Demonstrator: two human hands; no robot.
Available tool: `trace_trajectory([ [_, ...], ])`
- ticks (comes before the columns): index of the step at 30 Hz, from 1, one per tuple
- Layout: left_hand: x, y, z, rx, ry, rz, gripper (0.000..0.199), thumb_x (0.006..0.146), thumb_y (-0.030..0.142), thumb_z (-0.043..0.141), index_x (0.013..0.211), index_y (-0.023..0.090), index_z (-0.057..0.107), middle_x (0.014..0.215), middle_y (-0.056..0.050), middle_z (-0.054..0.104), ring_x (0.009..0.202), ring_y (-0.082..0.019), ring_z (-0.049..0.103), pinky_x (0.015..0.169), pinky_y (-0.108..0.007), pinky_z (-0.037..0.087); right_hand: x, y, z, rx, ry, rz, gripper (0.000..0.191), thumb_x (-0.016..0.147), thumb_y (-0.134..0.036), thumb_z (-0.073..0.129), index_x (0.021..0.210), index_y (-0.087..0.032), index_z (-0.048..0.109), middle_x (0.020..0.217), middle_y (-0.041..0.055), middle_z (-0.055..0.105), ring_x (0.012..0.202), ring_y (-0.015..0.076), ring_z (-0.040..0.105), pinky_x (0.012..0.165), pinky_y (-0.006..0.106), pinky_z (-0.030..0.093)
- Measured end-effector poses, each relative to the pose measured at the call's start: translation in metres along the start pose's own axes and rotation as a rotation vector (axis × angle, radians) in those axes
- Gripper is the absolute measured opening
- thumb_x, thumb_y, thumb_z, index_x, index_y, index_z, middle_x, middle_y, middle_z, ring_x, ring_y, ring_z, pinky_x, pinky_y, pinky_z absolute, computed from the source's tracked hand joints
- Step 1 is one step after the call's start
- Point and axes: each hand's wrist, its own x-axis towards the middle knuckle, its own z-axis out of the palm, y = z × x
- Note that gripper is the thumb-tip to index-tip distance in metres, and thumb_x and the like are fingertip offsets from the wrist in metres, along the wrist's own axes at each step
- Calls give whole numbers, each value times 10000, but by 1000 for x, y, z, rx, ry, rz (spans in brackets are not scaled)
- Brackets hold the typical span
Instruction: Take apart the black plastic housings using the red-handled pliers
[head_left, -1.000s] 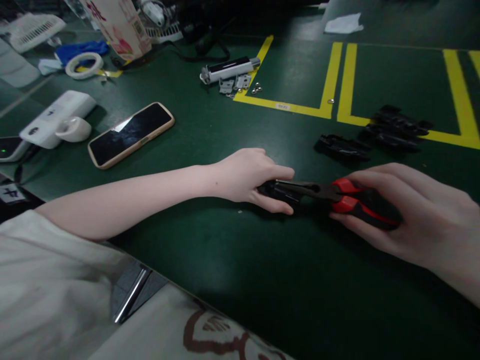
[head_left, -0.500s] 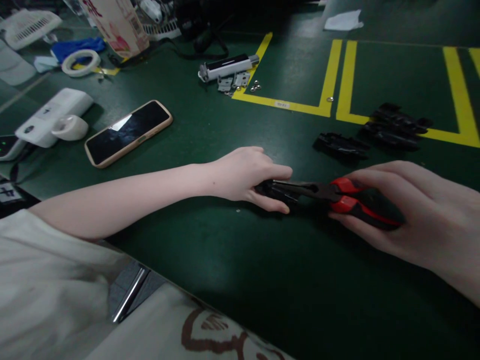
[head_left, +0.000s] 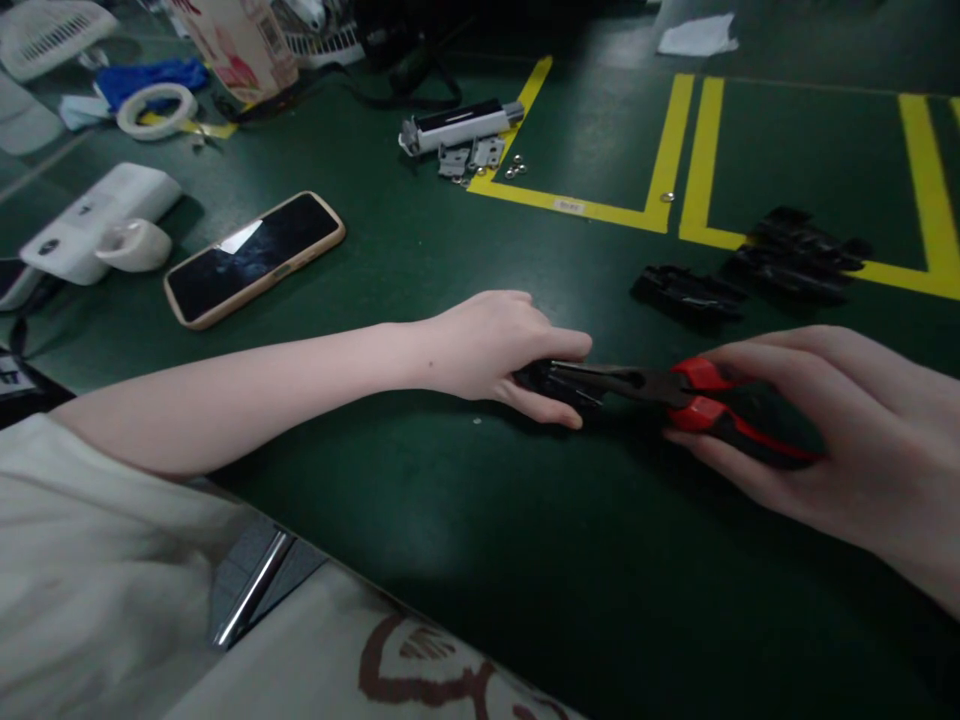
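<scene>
My left hand (head_left: pixel 510 350) is closed around a small black plastic part (head_left: pixel 566 385), holding it down at the green table. Much of that part is hidden by my fingers. My right hand (head_left: pixel 832 430) grips red-and-black handled needle-nose pliers (head_left: pixel 701 390). The pliers' long jaws point left and lie over the black part, between my left thumb and index finger. Whether the jaws pinch the part I cannot tell. Beyond the pliers lie another black plastic part (head_left: pixel 690 292) and a cluster of similar black parts (head_left: pixel 802 255).
A phone (head_left: pixel 255 258) lies left of my hands, with a white device (head_left: pixel 101 220) beside it. Farther back are a tape roll (head_left: pixel 157 112), a white-and-black cylinder (head_left: pixel 459 127), metal brackets (head_left: pixel 454 162) and several small metal rings (head_left: pixel 516 168). Yellow tape (head_left: pixel 611 213) marks rectangles on the table.
The pliers and my right hand have shifted slightly right in view. My left hand keeps its hold on the black part. The camera view has moved a little.
</scene>
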Motion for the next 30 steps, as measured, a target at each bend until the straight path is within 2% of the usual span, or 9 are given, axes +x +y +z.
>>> trace_trajectory([
  [8, 1, 0, 0, -17, -10, -12, 411, 894, 610, 614, 854, 201, 608, 677, 12, 644, 603, -162, 571, 719, -301, 372, -1, -2, 0, -1, -5, 11, 388, 924, -479, 564, 1159, -171, 579, 1024, 123, 672, 830, 266, 665, 582, 375, 538],
  [19, 1, -1, 0, -30, -3, 11, 412, 905, 604, 599, 861, 195, 607, 672, 15, 639, 585, -154, 551, 686, -298, 348, -2, -4, -2, 46, -7, -10, 410, 944, -497, 539, 1134, -135, 575, 982, 114, 659, 795, 221, 651, 559, 319, 512],
  [26, 2, -1, 0, 1, -14, -13, 423, 901, 620, 592, 869, 198, 617, 677, 3, 662, 601, -166, 577, 679, -297, 344, -2, -7, 4, 164, 22, 69, 374, 922, -506, 568, 1127, -194, 570, 948, 70, 666, 735, 202, 644, 524, 312, 477],
  [30, -1, -4, 2, -70, 14, 23, 384, 915, 571, 604, 929, 188, 630, 744, 1, 686, 633, -159, 597, 704, -298, 357, -4, -4, 1, 139, 85, 260, 309, 939, -474, 541, 1108, -219, 584, 852, 32, 644, 610, 173, 577, 491, 306, 442],
])
